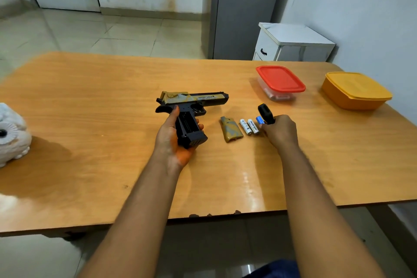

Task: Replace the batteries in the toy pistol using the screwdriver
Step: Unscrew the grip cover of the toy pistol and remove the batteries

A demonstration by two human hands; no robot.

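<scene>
The toy pistol, black with a gold camouflage slide, lies on its side with its muzzle pointing right. My left hand grips its handle, where the battery compartment stands open. The removed gold grip cover lies on the table just right of the handle. Two white batteries lie side by side beyond it. My right hand is closed around the screwdriver, whose black and yellow handle sticks up. A blue battery shows at my right fingertips; whether it is held is unclear.
A clear box with a red lid and an orange lidded box stand at the back right of the wooden table. A white owl figure sits at the left edge. A white cabinet stands behind the table.
</scene>
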